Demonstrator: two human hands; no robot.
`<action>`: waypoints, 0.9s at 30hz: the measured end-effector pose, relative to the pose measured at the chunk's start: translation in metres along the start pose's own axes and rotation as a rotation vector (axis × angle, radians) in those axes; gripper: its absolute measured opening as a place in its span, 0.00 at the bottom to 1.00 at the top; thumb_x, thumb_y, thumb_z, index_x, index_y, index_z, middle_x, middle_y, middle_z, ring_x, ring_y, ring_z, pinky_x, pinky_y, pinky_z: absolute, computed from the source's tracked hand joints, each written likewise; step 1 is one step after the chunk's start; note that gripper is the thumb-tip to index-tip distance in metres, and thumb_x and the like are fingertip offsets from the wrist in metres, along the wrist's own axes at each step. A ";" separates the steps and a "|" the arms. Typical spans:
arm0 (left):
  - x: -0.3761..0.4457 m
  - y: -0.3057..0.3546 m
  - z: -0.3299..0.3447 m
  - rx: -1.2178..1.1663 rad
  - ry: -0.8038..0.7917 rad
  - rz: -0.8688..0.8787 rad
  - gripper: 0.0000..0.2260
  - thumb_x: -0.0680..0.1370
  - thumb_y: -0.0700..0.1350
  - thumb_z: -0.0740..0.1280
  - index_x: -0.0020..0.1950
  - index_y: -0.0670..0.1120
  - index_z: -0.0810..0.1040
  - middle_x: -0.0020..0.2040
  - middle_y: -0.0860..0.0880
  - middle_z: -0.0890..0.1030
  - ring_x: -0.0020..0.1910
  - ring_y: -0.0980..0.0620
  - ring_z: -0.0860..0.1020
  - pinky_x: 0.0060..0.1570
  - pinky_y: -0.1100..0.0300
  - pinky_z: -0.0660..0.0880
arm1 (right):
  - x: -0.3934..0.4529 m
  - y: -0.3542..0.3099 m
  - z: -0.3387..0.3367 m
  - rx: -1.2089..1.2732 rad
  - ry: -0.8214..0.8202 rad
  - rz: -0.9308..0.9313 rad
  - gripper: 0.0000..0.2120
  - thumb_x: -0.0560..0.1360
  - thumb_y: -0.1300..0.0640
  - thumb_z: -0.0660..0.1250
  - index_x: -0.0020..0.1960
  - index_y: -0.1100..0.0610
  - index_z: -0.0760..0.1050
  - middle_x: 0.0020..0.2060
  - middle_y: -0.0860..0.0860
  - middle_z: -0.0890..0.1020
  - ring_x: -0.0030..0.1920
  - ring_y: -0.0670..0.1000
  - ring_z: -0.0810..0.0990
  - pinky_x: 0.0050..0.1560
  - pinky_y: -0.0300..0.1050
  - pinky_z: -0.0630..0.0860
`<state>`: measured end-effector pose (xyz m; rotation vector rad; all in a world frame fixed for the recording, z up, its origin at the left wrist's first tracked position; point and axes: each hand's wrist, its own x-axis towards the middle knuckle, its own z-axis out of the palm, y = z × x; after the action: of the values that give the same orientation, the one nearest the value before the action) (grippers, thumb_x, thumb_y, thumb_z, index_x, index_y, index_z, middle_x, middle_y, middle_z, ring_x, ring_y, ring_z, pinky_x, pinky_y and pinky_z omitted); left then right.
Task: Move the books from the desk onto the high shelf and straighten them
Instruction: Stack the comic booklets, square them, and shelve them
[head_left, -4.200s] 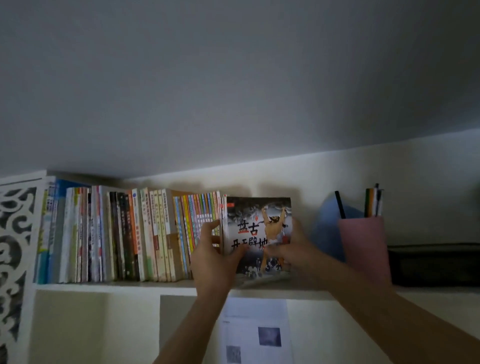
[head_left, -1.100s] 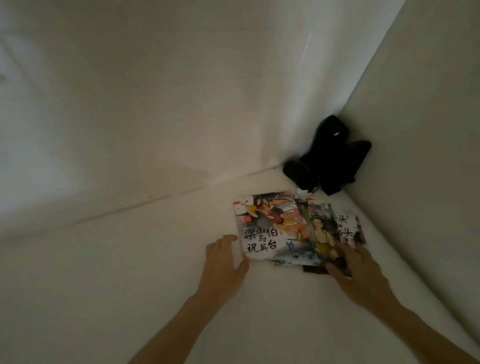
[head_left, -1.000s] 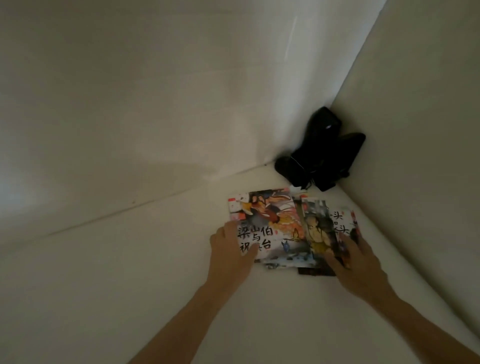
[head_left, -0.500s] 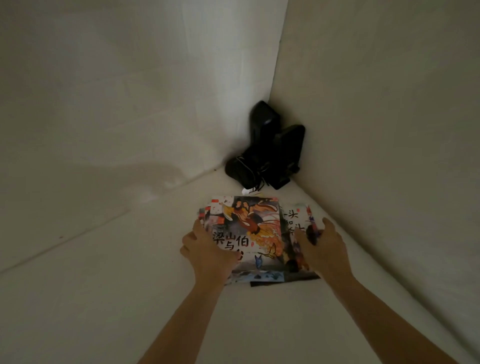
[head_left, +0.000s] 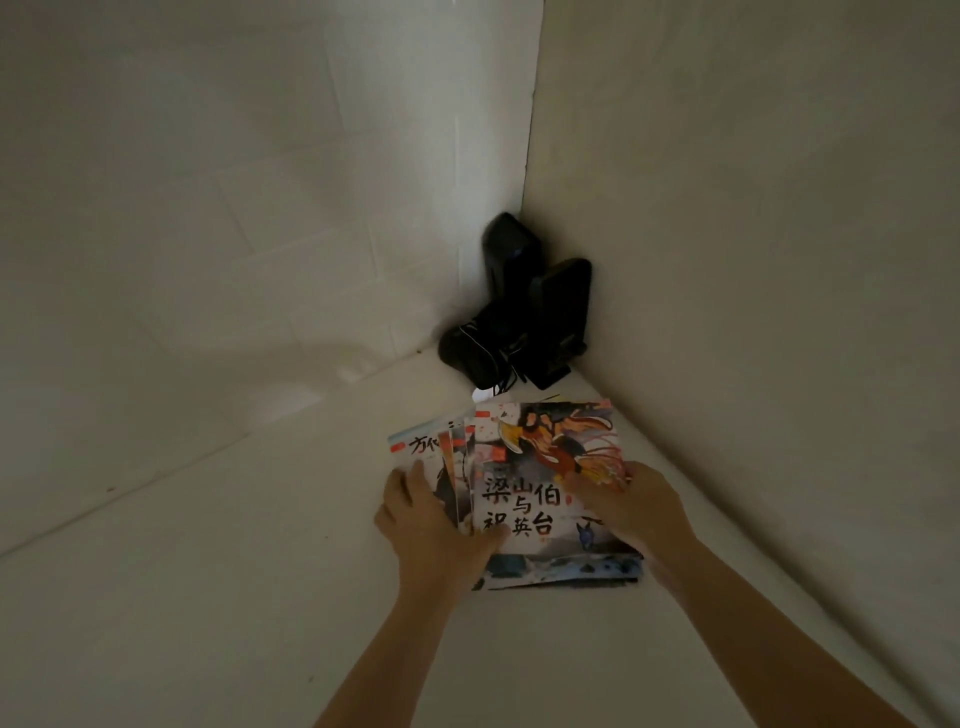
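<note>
1. My left hand (head_left: 436, 530) clamps the left edge of a loose stack of thin, glossy picture books (head_left: 540, 493), thumb on the top cover with its large black Chinese characters and the fingers going to the stack's left side, where I cannot see their tips.

2. My right hand (head_left: 631, 506) presses down on the right side of the same top cover, fingers on the painted figure; whether any of them curl under the edge I cannot tell.

3. The stack lies flat on the pale white desk (head_left: 234, 597), close to its far right corner, and is not yet lifted. It is fanned: at least two lower books (head_left: 418, 444) jut out to the left of the top one.

4. Just beyond the stack, in the angle of the two white walls (head_left: 260, 182), stand black upright speakers (head_left: 540, 306) with a bundle of dark cable at their foot.

5. The high shelf is out of view, so these books remain to be moved.

6. What could go wrong, as I judge it: the covers look slick and the edges are not squared, so a lift from this hold may let the lower books slide out and drop. Squaring the stack away from me could also knock the speakers or snag their cable.
</note>
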<state>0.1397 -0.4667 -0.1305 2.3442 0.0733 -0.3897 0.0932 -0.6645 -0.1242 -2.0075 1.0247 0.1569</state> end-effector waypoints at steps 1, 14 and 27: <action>0.000 0.001 0.003 -0.042 -0.022 0.045 0.47 0.62 0.51 0.80 0.74 0.49 0.58 0.74 0.46 0.60 0.73 0.42 0.56 0.72 0.46 0.59 | 0.001 -0.001 0.004 0.028 -0.002 -0.007 0.27 0.66 0.36 0.71 0.54 0.54 0.77 0.48 0.53 0.83 0.49 0.55 0.81 0.53 0.53 0.79; -0.011 -0.011 -0.041 -0.530 -0.359 0.243 0.19 0.73 0.39 0.74 0.62 0.48 0.76 0.52 0.53 0.85 0.52 0.53 0.83 0.47 0.60 0.80 | -0.067 0.013 0.011 0.397 0.184 -0.571 0.15 0.74 0.62 0.72 0.57 0.53 0.72 0.46 0.43 0.81 0.46 0.40 0.80 0.45 0.28 0.74; -0.043 0.000 -0.020 -0.887 -0.295 0.345 0.34 0.67 0.33 0.77 0.66 0.47 0.64 0.62 0.47 0.77 0.59 0.51 0.79 0.49 0.57 0.80 | -0.093 0.025 0.032 0.639 0.100 -0.543 0.27 0.69 0.47 0.74 0.62 0.50 0.67 0.51 0.39 0.81 0.52 0.44 0.82 0.51 0.37 0.78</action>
<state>0.1037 -0.4503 -0.1044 1.3750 -0.2501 -0.4146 0.0223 -0.5921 -0.1189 -1.6265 0.4633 -0.5053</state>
